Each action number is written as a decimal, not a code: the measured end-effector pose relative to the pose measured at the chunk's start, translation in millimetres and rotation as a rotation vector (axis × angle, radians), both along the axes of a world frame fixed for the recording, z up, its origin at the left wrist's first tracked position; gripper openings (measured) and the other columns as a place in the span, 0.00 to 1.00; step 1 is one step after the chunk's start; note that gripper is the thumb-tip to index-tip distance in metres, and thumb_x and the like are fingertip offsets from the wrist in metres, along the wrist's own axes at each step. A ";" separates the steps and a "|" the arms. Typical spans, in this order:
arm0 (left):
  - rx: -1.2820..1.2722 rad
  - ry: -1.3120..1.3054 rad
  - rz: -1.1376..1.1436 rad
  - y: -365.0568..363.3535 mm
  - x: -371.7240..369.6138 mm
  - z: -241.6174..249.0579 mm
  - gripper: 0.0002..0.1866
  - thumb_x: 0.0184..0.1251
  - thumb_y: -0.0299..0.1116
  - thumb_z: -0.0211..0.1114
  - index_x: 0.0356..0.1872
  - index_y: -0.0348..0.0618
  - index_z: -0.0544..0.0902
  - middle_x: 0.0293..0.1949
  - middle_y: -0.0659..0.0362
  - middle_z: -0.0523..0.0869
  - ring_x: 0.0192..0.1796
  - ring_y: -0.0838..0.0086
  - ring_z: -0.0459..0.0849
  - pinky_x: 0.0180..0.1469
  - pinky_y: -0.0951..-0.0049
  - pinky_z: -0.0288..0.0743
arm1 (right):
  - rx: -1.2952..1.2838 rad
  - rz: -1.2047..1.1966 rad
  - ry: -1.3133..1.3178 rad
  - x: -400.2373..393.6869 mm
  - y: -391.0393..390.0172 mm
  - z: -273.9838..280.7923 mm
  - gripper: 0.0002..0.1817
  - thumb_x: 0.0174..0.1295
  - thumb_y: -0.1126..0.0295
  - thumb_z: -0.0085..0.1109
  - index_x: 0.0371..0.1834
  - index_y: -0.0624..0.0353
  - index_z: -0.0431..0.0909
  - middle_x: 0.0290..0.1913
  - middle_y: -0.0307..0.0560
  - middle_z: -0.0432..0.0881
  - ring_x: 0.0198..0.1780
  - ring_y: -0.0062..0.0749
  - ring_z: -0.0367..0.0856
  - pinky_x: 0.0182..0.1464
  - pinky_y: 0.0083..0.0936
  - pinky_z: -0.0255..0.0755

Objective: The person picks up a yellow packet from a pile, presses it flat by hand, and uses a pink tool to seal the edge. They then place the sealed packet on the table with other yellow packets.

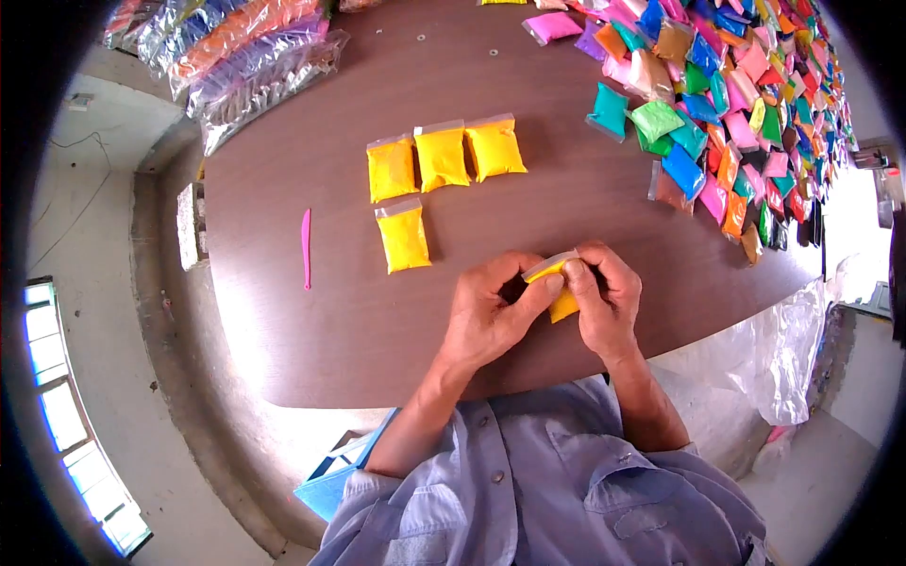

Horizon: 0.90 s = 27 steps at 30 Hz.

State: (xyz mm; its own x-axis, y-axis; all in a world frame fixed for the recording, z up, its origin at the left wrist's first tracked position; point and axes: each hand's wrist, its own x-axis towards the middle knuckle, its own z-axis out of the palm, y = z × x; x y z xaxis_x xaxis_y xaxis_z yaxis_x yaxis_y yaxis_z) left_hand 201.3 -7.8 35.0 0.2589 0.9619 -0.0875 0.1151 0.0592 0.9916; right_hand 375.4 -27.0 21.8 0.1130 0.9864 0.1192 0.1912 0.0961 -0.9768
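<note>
Between my two hands, near the table's front edge, is a small zip bag of yellow material (563, 304). My left hand (495, 307) pinches its left side near the top strip. On the other side, my right hand (609, 297) grips the top right, thumb pressed on the front. Both thumbs almost meet on the bag, and the fingers behind are partly hidden. Further back lie several similar yellow bags: a row with a left bag (392, 170), a middle bag (442, 158) and a right bag (496, 149), plus a single bag (404, 238) below the row.
A pink plastic knife (306, 249) lies on the brown table (311, 349) at left. A large heap of small coloured bags (698, 123) covers the right side. Clear packages with coloured contents (255, 66) are stacked at the back left. Clear plastic sheeting (793, 349) hangs off the right edge.
</note>
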 end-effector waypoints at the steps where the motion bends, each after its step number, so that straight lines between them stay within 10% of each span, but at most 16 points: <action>1: 0.029 -0.008 -0.008 0.0 0.4 -2.3 0.08 0.74 0.31 0.71 0.46 0.37 0.88 0.35 0.63 0.88 0.37 0.83 0.82 0.38 0.81 0.76 | 0.000 0.000 0.000 -0.9 0.5 0.3 0.06 0.73 0.72 0.60 0.44 0.64 0.82 0.36 0.39 0.82 0.37 0.20 0.79 0.40 0.22 0.74; 27: -0.140 -0.285 0.111 -1.2 -1.8 -13.1 0.13 0.76 0.31 0.72 0.52 0.32 0.85 0.42 0.60 0.89 0.44 0.80 0.84 0.47 0.78 0.80 | -0.055 0.137 -0.013 0.0 4.2 9.8 0.12 0.72 0.65 0.63 0.46 0.65 0.83 0.34 0.41 0.82 0.35 0.21 0.79 0.37 0.21 0.72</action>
State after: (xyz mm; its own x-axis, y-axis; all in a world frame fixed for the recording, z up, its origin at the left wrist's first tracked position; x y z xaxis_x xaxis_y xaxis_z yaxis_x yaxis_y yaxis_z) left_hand 199.4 -9.0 21.9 0.1864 0.9694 -0.1600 -0.1804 0.1939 0.9643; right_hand 375.3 -22.7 31.6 -0.0239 0.9976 0.0649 0.1930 0.0683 -0.9788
